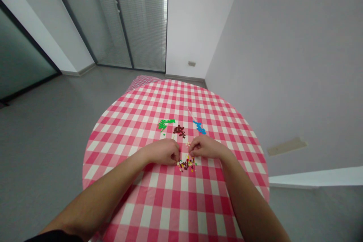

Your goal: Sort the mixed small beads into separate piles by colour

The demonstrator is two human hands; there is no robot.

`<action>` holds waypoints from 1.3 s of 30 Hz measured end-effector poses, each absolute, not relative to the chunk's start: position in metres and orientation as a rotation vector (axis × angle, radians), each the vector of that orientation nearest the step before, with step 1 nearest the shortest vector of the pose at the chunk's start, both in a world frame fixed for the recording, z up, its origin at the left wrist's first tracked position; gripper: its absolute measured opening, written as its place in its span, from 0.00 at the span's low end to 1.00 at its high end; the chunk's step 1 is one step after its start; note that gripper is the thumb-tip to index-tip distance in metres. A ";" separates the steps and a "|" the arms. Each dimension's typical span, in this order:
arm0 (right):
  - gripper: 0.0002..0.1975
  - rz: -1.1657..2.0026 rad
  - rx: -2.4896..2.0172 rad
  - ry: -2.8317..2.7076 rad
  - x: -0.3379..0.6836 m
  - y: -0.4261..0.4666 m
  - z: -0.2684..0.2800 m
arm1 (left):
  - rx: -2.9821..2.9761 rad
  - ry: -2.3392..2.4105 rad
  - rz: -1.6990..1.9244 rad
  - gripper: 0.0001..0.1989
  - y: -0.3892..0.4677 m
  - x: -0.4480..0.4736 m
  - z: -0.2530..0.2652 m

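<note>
My left hand [163, 151] rests at the left side of a small mixed pile of tiny pieces [186, 165], coloured brown, yellow, red, green and white. Its fingers are curled together at the pile's edge; what they hold, if anything, is too small to see. Over the pile's upper right side is my right hand [206, 146], with thumb and fingers closed in a pinch whose content I cannot make out. Beyond the hands lie sorted groups: green pieces [162, 124], dark brown pieces [179, 131] and blue pieces [200, 127]. A few pale pieces [187, 144] lie between the hands.
Everything lies on a round table with a red and white checked cloth [195, 204]. A second checked surface [141, 79] shows behind its far edge. A grey wall [297, 64] stands to the right, and glass doors [136, 19] are at the back.
</note>
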State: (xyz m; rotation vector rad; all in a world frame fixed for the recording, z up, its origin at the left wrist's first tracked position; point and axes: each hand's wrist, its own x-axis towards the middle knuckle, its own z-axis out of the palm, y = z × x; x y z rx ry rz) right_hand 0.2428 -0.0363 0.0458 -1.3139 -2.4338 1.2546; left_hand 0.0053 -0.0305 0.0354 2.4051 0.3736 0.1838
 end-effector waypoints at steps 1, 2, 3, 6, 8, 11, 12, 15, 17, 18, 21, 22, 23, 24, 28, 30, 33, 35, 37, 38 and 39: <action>0.08 1.282 -1.338 -2.448 0.247 -0.036 0.046 | 2.409 0.370 0.171 0.11 -0.031 0.005 0.036; 0.08 1.292 -1.368 -2.462 0.250 -0.036 0.046 | 2.412 0.368 0.161 0.11 -0.031 0.006 0.037; 0.08 1.295 -1.394 -2.474 0.253 -0.036 0.046 | 2.413 0.371 0.153 0.11 -0.031 0.006 0.037; 0.10 1.313 -1.423 -2.518 0.255 -0.036 0.045 | 2.416 0.394 0.139 0.10 -0.032 0.006 0.037; 0.11 1.310 -1.430 -2.555 0.252 -0.038 0.044 | 2.421 0.404 0.141 0.09 -0.032 0.006 0.035; 0.12 1.258 -1.459 -2.594 0.244 -0.040 0.045 | 2.427 0.391 0.158 0.09 -0.032 0.006 0.034; 0.12 1.241 -1.472 -2.597 0.242 -0.041 0.045 | 2.427 0.385 0.160 0.09 -0.033 0.006 0.034; 0.11 1.222 -1.488 -2.596 0.238 -0.042 0.047 | 2.421 0.398 0.146 0.10 -0.034 0.007 0.036; 0.11 1.225 -1.474 -2.604 0.237 -0.043 0.047 | 2.415 0.412 0.137 0.10 -0.034 0.008 0.037; 0.11 1.226 -1.464 -2.610 0.237 -0.043 0.047 | 2.412 0.413 0.137 0.10 -0.034 0.008 0.038; 0.13 1.223 -1.438 -2.627 0.238 -0.043 0.045 | 2.408 0.406 0.146 0.09 -0.035 0.008 0.037; 0.14 1.217 -1.439 -2.632 0.239 -0.043 0.045 | 2.408 0.408 0.147 0.09 -0.035 0.009 0.036; 0.15 1.210 -1.441 -2.638 0.239 -0.043 0.044 | 2.404 0.411 0.148 0.09 -0.035 0.009 0.036; 0.16 1.201 -1.441 -2.642 0.239 -0.042 0.044 | 2.396 0.414 0.150 0.09 -0.035 0.009 0.036; 0.15 1.166 -1.402 -2.659 0.236 -0.043 0.042 | 2.336 0.447 0.195 0.08 -0.033 0.004 0.039; 0.14 1.166 -1.394 -2.657 0.236 -0.043 0.044 | 2.310 0.506 0.254 0.07 -0.028 -0.003 0.043; 0.12 1.235 -1.384 -2.552 0.238 -0.041 0.046 | 2.278 0.640 0.374 0.06 -0.016 -0.016 0.045; 0.10 1.214 -1.388 -2.394 0.240 -0.038 0.046 | 2.267 0.765 0.458 0.05 -0.006 -0.023 0.042; 0.10 1.055 -1.467 -2.240 0.241 -0.033 0.043 | 2.285 0.915 0.529 0.07 0.002 -0.028 0.036; 0.10 0.939 -1.527 -2.184 0.240 -0.030 0.040 | 2.299 0.987 0.559 0.08 0.005 -0.029 0.033; 0.10 0.822 -1.586 -2.145 0.239 -0.028 0.037 | 2.311 1.052 0.584 0.08 0.007 -0.029 0.029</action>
